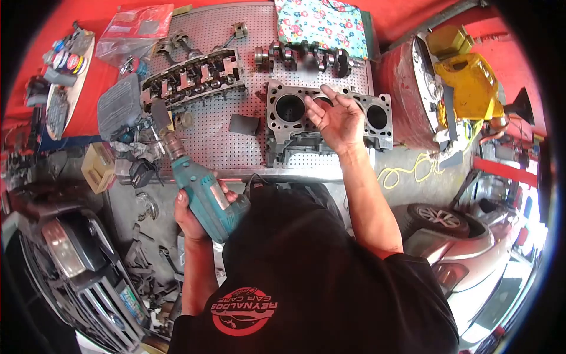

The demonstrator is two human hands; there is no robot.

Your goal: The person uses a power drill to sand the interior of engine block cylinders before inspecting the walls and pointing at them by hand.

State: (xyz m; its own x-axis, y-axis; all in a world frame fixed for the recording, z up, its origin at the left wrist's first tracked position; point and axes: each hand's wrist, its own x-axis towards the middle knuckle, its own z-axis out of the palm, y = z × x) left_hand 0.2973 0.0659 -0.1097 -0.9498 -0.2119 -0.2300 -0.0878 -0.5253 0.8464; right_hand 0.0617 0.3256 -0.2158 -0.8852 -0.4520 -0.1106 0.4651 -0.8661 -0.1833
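Observation:
My left hand (191, 219) is wrapped around the body of a teal power drill (203, 194), held in front of the table's edge. The drill's chuck (173, 144) points away from me, with a dark, flat attachment (160, 113) at its tip. My right hand (342, 123) is open, palm up and fingers spread, over the engine block (278, 128). Part of the block's top is hidden behind that hand. Two bores show clearly, a left cylinder (290, 108) and a right cylinder (377, 117). A small dark square sheet (244, 124) lies left of the block.
A cylinder head (194, 78) and a crankshaft (303, 58) lie farther back on the perforated metal table (218, 154). Behind them is a flowered cloth (321, 26). Yellow jugs (469, 79) stand at the right, above a yellow cord (421, 168). Cars flank me on both sides.

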